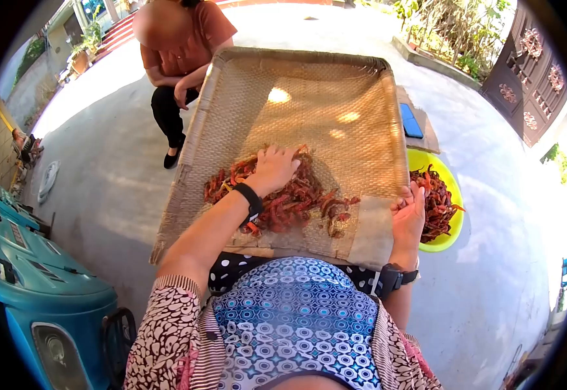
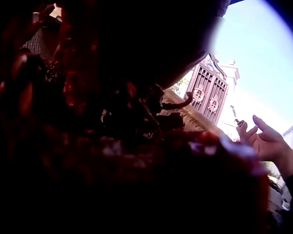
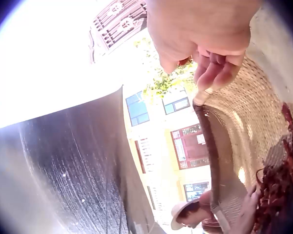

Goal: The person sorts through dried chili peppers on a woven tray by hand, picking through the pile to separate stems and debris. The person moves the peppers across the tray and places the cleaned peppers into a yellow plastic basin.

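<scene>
A pile of dried red chilies [image 1: 290,201] lies on the near part of a woven bamboo tray [image 1: 322,84]. My left hand [image 1: 274,170] rests on top of the pile, palm down, fingers among the chilies. The left wrist view is mostly dark, with chilies close to the lens. At the tray's right edge is my right hand [image 1: 409,218], palm turned up and fingers bent. Between its thumb and fingers it pinches a small red chili [image 3: 184,62], mostly hidden by the hand. Beside it, a yellow basin [image 1: 455,227] holds more dried chilies [image 1: 436,205].
A person [image 1: 189,58] sits at the tray's far left. A blue phone [image 1: 411,121] lies on cardboard [image 1: 426,133] beyond the basin. A teal vehicle [image 1: 56,286] stands at left. A brown gate [image 1: 524,78] is at far right.
</scene>
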Available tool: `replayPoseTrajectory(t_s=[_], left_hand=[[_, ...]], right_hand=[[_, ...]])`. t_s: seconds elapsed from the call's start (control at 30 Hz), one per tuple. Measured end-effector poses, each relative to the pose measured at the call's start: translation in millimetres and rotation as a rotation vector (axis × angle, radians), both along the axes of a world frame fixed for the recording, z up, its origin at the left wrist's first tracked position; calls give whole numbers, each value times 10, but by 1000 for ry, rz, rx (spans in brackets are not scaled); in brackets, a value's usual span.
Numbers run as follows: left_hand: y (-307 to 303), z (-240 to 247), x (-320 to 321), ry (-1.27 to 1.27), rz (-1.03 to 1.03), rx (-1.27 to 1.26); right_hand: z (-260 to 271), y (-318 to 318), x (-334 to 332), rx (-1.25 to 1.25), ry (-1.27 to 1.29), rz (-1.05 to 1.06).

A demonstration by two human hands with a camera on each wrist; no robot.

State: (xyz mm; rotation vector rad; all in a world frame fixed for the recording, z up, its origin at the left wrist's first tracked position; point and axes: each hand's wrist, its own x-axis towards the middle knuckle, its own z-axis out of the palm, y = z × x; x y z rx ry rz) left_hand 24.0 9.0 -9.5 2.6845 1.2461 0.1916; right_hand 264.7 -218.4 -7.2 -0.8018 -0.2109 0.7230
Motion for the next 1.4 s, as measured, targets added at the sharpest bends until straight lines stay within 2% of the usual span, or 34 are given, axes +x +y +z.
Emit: replayPoseTrajectory(t_s=[0.13, 0.23, 0.33, 0.53, 0.63, 0.73, 0.77, 0.87, 0.97, 1.07, 1.17, 1.27, 1.33, 1.37, 1.4], left_hand=[[85, -54, 92, 37, 79, 66], [16, 140, 81, 28, 30, -80], [-19, 150, 42, -73, 13, -108], [-379, 371, -117, -368, -298, 230], [-634, 405, -118, -336, -373, 257], [-811, 396, -108, -361, -365, 6], [-876, 384, -127, -416, -357, 3], [-926, 356, -153, -533, -290, -267], [-936, 239, -148, -550, -280, -343], [-1005, 205, -145, -542, -220, -281], [-1027, 134, -183, -527, -164, -273], [-1077, 132, -213, -484, -142, -298], [-1095, 159, -216, -409, -135, -353], [-1104, 167, -217, -371, -132, -379], [-1112, 153, -220, -390, -152, -377]], right_hand=[[-65, -48, -82, -117, -20, 169], [-115, -12, -239, -204, -181, 304], [-64, 59, -393, -278, -313, 420], [-46, 175, -521, -382, -700, 553], [-33, 238, -660, -365, -700, 561], [-31, 304, -817, -255, -617, 610], [-100, 332, -810, -290, -675, 626], [-144, 330, -810, -252, -590, 644], [-93, 302, -829, -280, -476, 589], [-139, 287, -751, -347, -525, 527], [-15, 167, -515, -336, -454, 377], [-146, 61, -115, -49, -234, 180], [-116, -17, -6, 241, 104, 122], [-123, -26, 5, 189, 176, 67], [-135, -33, -26, 115, 130, 128]])
